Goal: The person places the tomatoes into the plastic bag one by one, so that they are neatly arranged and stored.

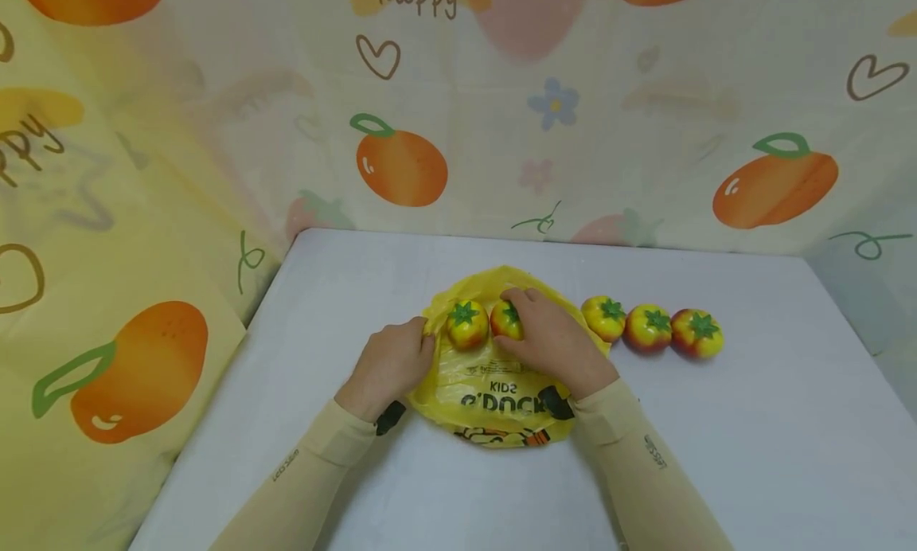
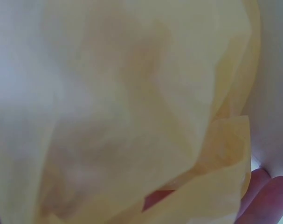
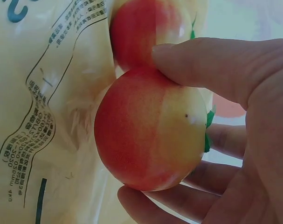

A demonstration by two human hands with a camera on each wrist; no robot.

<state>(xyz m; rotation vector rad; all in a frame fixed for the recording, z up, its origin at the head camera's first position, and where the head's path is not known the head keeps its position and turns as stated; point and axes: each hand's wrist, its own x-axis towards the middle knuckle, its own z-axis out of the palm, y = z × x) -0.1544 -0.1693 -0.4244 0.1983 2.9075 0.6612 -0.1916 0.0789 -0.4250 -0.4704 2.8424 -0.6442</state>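
A yellow plastic bag (image 1: 466, 376) with dark printing lies spread on the table. At its left edge my left hand (image 1: 390, 362) pinches the plastic; in the left wrist view the bag film (image 2: 146, 93) covers most of the picture, with fingertips (image 2: 267, 200) at the lower right. My right hand (image 1: 548, 340) grips a round red-and-yellow fruit with a green leafy top (image 3: 150, 130), thumb on one side and fingers on the other, over the bag. Just left of it, a second such fruit (image 1: 468, 324) sits at the bag, close beside the held one.
Three more matching fruits stand in a row right of the bag: one nearest it (image 1: 603, 318), a middle one (image 1: 648, 329) and an end one (image 1: 697, 334). The white table (image 1: 774, 423) meets a fruit-patterned cloth backdrop (image 1: 487, 137) behind and at the left.
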